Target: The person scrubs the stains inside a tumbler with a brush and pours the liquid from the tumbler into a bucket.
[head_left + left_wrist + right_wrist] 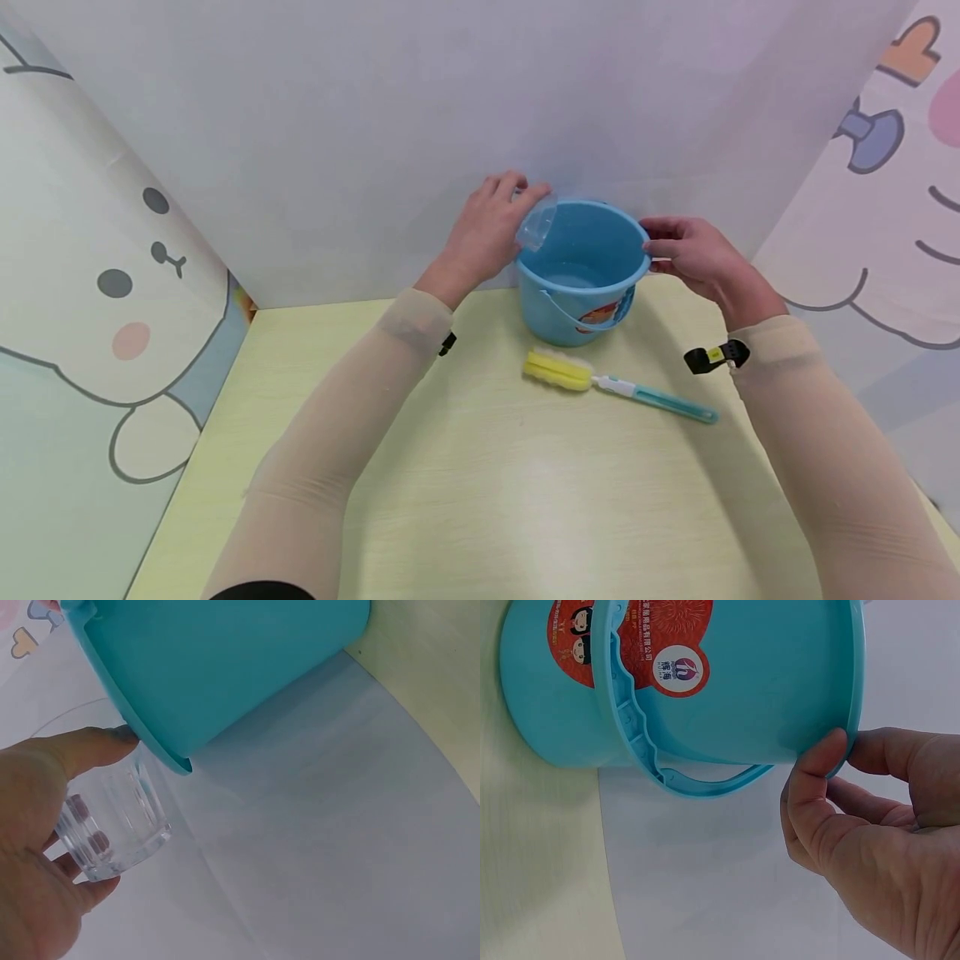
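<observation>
A blue bucket stands upright at the back of the table, its handle hanging down the front over a red label. My left hand grips a clear cup at the bucket's left rim, with the thumb along the cup's near side. In the head view the cup is tilted over the rim. On the other side, my right hand pinches the rim between thumb and fingers, as the right wrist view shows. In front of the bucket lies a brush with a yellow sponge head and a blue-and-white handle.
The pale wooden table reaches toward me below both arms. A plain white wall panel rises right behind the bucket. Panels with cartoon drawings stand on the left and right sides.
</observation>
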`<action>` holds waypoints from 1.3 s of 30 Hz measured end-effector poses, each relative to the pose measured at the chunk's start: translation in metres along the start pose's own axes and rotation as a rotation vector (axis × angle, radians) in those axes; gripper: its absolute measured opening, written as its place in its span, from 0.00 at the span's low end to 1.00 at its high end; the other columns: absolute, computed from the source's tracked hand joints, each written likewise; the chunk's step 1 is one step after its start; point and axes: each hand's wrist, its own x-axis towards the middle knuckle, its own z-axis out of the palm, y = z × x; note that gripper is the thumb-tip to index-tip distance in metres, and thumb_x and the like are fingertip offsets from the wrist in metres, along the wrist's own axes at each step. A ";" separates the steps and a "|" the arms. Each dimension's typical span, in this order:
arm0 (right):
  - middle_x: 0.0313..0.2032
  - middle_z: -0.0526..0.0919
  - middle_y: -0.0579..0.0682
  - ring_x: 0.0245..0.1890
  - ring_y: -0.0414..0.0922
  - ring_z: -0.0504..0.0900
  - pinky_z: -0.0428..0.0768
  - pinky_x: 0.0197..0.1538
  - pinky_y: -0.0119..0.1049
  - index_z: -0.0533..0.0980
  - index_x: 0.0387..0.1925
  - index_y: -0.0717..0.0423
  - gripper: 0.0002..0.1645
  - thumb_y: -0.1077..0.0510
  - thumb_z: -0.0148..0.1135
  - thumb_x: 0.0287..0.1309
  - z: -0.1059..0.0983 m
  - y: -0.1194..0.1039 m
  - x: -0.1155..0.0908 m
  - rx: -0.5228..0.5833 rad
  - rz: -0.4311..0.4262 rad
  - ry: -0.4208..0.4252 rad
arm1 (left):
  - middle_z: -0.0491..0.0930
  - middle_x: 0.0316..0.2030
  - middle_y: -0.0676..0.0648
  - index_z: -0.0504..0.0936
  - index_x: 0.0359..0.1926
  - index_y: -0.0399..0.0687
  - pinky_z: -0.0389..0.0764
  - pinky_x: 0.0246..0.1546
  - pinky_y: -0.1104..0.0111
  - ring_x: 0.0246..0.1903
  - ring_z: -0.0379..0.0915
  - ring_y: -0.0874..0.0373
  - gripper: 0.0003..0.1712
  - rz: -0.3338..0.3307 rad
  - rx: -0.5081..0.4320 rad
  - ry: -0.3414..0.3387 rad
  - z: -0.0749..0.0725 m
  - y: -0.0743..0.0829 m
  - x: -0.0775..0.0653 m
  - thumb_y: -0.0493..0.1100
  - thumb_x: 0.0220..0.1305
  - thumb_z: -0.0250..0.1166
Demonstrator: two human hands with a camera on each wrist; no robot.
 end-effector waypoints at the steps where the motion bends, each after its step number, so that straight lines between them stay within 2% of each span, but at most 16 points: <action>1: 0.72 0.65 0.63 0.59 0.54 0.78 0.84 0.52 0.32 0.56 0.82 0.63 0.34 0.61 0.51 0.83 0.000 0.000 0.000 0.000 0.000 0.000 | 0.67 0.68 0.44 0.66 0.79 0.59 0.72 0.66 0.53 0.68 0.62 0.45 0.44 0.003 0.006 0.000 0.000 0.000 0.000 0.43 0.67 0.76; 7: 0.71 0.65 0.63 0.57 0.52 0.78 0.84 0.57 0.38 0.56 0.82 0.63 0.34 0.61 0.51 0.83 -0.001 0.001 -0.001 -0.007 -0.003 -0.001 | 0.68 0.69 0.43 0.68 0.78 0.59 0.68 0.70 0.52 0.71 0.60 0.45 0.39 0.033 0.027 0.017 0.001 0.004 0.000 0.38 0.72 0.70; 14: 0.72 0.65 0.63 0.58 0.53 0.78 0.84 0.56 0.37 0.56 0.82 0.63 0.34 0.61 0.51 0.83 -0.002 0.001 -0.002 -0.008 -0.005 0.003 | 0.68 0.70 0.42 0.69 0.78 0.59 0.62 0.75 0.51 0.73 0.59 0.43 0.33 0.092 0.092 0.046 0.003 0.007 -0.001 0.35 0.78 0.62; 27: 0.72 0.65 0.63 0.58 0.53 0.78 0.84 0.53 0.33 0.55 0.82 0.65 0.34 0.61 0.50 0.83 -0.001 -0.001 -0.002 -0.005 -0.008 0.004 | 0.67 0.73 0.42 0.68 0.79 0.60 0.59 0.77 0.50 0.75 0.56 0.43 0.39 0.165 0.189 0.068 0.005 0.010 -0.003 0.38 0.72 0.70; 32: 0.72 0.65 0.62 0.60 0.54 0.76 0.84 0.56 0.35 0.55 0.82 0.63 0.35 0.60 0.51 0.83 -0.001 -0.002 -0.002 -0.013 0.000 -0.002 | 0.67 0.73 0.42 0.67 0.80 0.61 0.58 0.77 0.50 0.75 0.56 0.43 0.39 0.168 0.202 0.070 0.006 0.010 -0.003 0.38 0.73 0.70; 39: 0.72 0.65 0.62 0.60 0.54 0.76 0.83 0.57 0.36 0.54 0.82 0.63 0.35 0.60 0.51 0.83 -0.001 -0.002 -0.001 -0.016 0.006 -0.002 | 0.67 0.72 0.41 0.68 0.79 0.59 0.61 0.76 0.50 0.74 0.57 0.42 0.36 0.125 0.170 0.079 0.006 0.009 -0.005 0.37 0.76 0.65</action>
